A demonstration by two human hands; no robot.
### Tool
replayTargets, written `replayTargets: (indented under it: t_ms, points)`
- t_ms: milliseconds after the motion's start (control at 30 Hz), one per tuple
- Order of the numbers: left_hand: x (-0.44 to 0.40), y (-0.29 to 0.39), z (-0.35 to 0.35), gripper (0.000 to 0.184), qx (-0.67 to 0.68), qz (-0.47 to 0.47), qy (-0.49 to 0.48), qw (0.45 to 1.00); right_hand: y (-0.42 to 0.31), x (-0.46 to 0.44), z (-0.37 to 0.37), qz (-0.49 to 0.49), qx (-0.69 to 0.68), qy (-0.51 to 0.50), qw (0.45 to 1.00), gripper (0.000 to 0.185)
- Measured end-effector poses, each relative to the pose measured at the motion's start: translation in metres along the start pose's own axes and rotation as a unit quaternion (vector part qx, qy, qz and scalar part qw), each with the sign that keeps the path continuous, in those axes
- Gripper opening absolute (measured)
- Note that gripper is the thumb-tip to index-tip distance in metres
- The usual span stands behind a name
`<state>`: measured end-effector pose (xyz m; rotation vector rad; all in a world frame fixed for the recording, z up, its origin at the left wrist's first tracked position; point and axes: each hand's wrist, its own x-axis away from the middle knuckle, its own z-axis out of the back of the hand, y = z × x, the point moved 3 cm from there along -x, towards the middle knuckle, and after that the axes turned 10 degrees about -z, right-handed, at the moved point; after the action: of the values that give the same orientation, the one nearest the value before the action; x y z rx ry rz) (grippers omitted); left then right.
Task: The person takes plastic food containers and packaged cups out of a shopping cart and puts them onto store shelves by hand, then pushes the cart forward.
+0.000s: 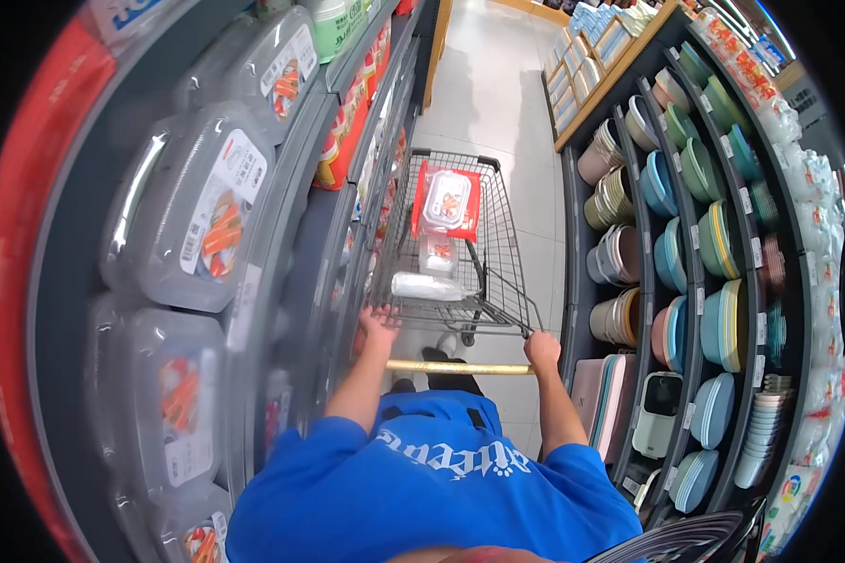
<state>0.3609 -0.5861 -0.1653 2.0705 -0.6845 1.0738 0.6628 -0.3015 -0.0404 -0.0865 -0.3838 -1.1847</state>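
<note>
"Two hands of yours are at the near end of the shopping cart (509, 246). How are their fingers set?"

"Your left hand (378, 324) is open, its fingers spread, between the cart's near left side and the shelving. Your right hand (543, 350) has its fingers curled closed on the cart's near right corner, at the end of the yellow handle (460, 368)."

"Is your left hand touching the cart?"

"I cannot tell from this view. The handle runs across in front of your blue shirt (432, 469), and the cart stands ahead of you in the aisle (483, 70)."

"What are you carrying in it?"

"Toward the far end you have a red package (468, 225) with a white-rimmed container (448, 200) lying over it. A clear container (437, 253) is just nearer to you, and a white wrapped item (428, 287) lies crosswise closest to your hands."

"And beside you?"

"On your left, shelves hold clear lidded boxes (202, 206) with food pictures on their labels. On your right, stacked bowls and basins (721, 324) fill the dark shelving (693, 371)."
</note>
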Motion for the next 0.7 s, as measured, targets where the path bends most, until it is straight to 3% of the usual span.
replayTargets:
  t_ms: [533,700]
  points:
    - [0.046,0.000,0.089,0.033,-0.028,-0.002,-0.002,1.000,0.043,0.099,-0.045,-0.004,-0.015,-0.008,1.000,0.021]
    - [0.049,0.002,0.119,0.036,-0.021,0.002,-0.017,1.000,0.054,0.121,-0.062,0.030,-0.018,-0.038,0.999,0.035]
